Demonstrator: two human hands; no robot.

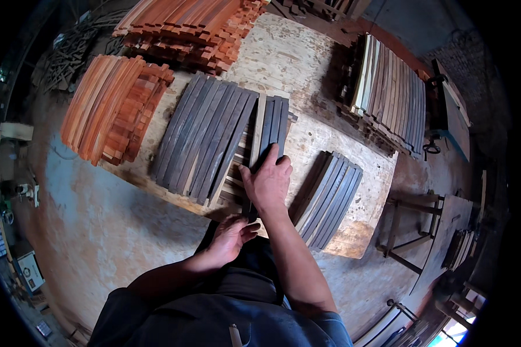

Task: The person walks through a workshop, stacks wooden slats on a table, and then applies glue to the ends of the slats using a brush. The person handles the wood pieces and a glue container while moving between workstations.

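Across a group of dark grey wooden slats (275, 118) lies my right hand (269, 185), its thumb on their left side and its fingers over their tops, gripping a slat. Below it, by the table's near edge, my left hand (230, 236) has its fingers curled at the near end of a dark slat; part of that grip is hidden. A paler slat (258, 127) lies just left of the dark ones. Farther left, a wide row of grey slats (205, 136) rests on crosswise strips. To the right of my right forearm sits a smaller stack of grey slats (330, 199).
The pale, worn table (307, 63) also bears reddish slat stacks (101, 110) at left, taller reddish piles (185, 23) at far left, and a brown-grey stack (393, 95) at far right. A wooden trestle frame (414, 240) stands on the floor at right.
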